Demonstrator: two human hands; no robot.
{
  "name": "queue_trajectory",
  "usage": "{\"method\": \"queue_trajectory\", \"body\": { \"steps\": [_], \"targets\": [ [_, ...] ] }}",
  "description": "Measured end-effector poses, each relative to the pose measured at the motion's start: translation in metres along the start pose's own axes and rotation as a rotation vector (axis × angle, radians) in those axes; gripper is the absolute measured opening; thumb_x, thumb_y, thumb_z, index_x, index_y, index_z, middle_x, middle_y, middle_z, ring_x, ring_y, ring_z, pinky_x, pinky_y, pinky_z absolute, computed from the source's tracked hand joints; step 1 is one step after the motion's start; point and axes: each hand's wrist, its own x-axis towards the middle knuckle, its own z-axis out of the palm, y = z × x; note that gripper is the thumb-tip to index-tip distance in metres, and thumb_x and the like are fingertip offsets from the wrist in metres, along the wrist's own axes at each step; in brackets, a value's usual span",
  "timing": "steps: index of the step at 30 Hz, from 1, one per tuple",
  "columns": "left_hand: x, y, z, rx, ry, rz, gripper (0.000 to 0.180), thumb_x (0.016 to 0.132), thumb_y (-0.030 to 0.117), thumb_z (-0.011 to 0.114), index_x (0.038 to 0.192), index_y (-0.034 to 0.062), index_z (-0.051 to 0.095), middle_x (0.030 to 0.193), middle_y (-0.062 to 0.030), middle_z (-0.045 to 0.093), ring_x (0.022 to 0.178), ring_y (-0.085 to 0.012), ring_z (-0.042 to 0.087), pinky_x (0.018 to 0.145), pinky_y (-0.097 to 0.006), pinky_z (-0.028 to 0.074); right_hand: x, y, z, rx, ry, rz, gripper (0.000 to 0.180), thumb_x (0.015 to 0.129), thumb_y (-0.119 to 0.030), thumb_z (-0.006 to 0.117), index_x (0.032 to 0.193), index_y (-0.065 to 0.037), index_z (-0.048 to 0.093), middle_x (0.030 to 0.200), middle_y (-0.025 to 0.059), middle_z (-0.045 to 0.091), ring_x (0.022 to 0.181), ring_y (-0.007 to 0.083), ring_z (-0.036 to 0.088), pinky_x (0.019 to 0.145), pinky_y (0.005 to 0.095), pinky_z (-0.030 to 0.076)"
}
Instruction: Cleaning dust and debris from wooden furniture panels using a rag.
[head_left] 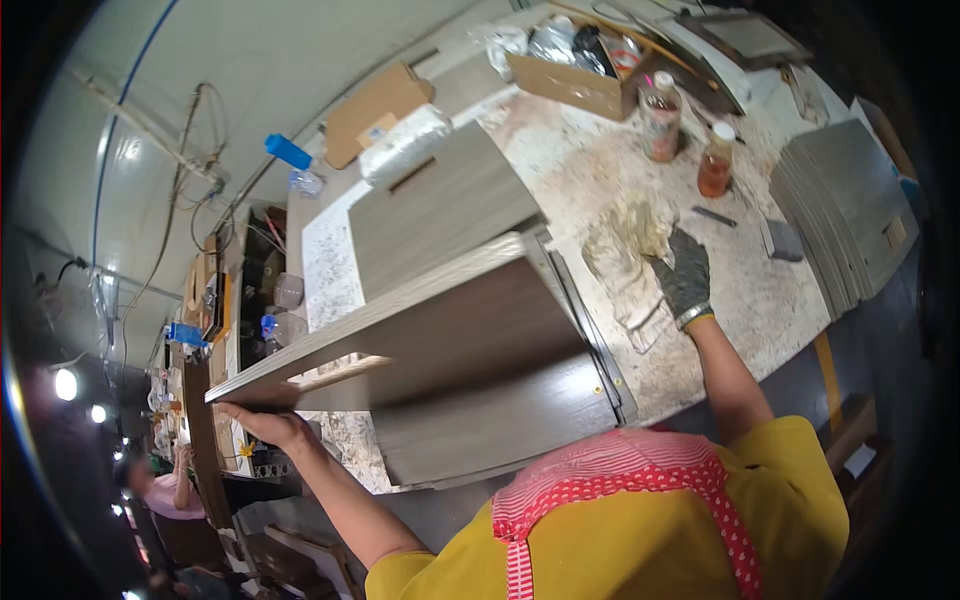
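Note:
My bare left hand [264, 424] grips the left end of a dark grey wood-look panel [460, 340] with a long slot cut in it. The panel stands tilted up on edge, its far end over other panels. Part of those fingers is hidden behind it. Below it lies another grey panel [500, 410]; beyond it is a flat slotted panel [440, 210]. My right hand [684, 278], in a dark grey glove, is closed on a crumpled, stained cream rag [622, 250] on the table.
The stained white table [560, 130] carries two white-capped bottles [660, 122] with reddish liquid, a small dark tool [715, 216], a grey block [781, 241] and a panel stack [845, 210] at right. An open cardboard box [570, 85] stands behind. Another person [175, 492] sits far left.

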Motion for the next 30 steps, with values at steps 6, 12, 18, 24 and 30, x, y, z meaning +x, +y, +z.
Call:
{"method": "queue_trajectory", "body": {
  "steps": [6, 12, 18, 24, 30],
  "targets": [
    [0.01, -0.008, -0.03, -0.022, -0.085, 0.045, 0.066, 0.088, 0.052, 0.034, 0.124, -0.0032, 0.034, 0.122, -0.0163, 0.042, 0.108, -0.0248, 0.044, 0.093, -0.035, 0.036, 0.038, -0.03, -0.09, 1.332, 0.157, -0.024, 0.052, 0.074, -0.017, 0.067, 0.118, -0.002, 0.044, 0.103, 0.0103, 0.054, 0.099, 0.0176, 0.049, 0.087, 0.0287, 0.04],
    [0.01, -0.019, -0.029, 0.213, -0.024, 0.186, 0.054, 0.091, 0.043, 0.037, 0.115, -0.0048, 0.044, 0.108, -0.0112, 0.051, 0.097, -0.0164, 0.048, 0.088, -0.027, 0.037, 0.052, -0.128, -0.284, 1.127, 0.156, -0.573, 0.047, 0.078, -0.009, 0.06, 0.121, -0.004, 0.043, 0.118, 0.006, 0.048, 0.105, 0.0158, 0.046, 0.091, 0.0286, 0.039],
    [0.006, -0.009, -0.04, 0.15, -0.187, 0.224, 0.05, 0.091, 0.042, 0.038, 0.108, -0.0042, 0.047, 0.099, -0.0103, 0.055, 0.091, -0.0167, 0.049, 0.083, -0.028, 0.038, -0.005, -0.272, -0.308, 1.166, -0.33, -0.756, 0.048, 0.075, -0.008, 0.062, 0.12, -0.007, 0.046, 0.112, 0.006, 0.051, 0.102, 0.019, 0.05, 0.088, 0.0299, 0.041],
    [0.0, 0.004, -0.039, -0.008, -0.332, 0.228, 0.047, 0.091, 0.037, 0.04, 0.108, -0.0074, 0.046, 0.09, -0.0143, 0.057, 0.083, -0.0178, 0.052, 0.075, -0.028, 0.041, -0.047, -0.331, -0.3, -0.103, 0.065, -1.163, 0.033, 0.069, -0.018, 0.068, 0.098, -0.009, 0.056, 0.086, 0.0103, 0.052, 0.081, 0.0266, 0.054, 0.071, 0.0353, 0.045],
    [0.014, -0.001, -0.032, -0.116, -0.459, 0.17, 0.04, 0.093, 0.029, 0.036, 0.109, -0.0073, 0.045, 0.085, -0.0121, 0.056, 0.072, -0.0151, 0.048, 0.065, -0.026, 0.039, -0.053, -0.472, -0.231, -0.07, 0.406, -1.685, 0.032, 0.071, -0.017, 0.054, 0.102, -0.009, 0.053, 0.087, 0.0084, 0.055, 0.076, 0.0249, 0.056, 0.061, 0.0341, 0.047]
  ]
}}
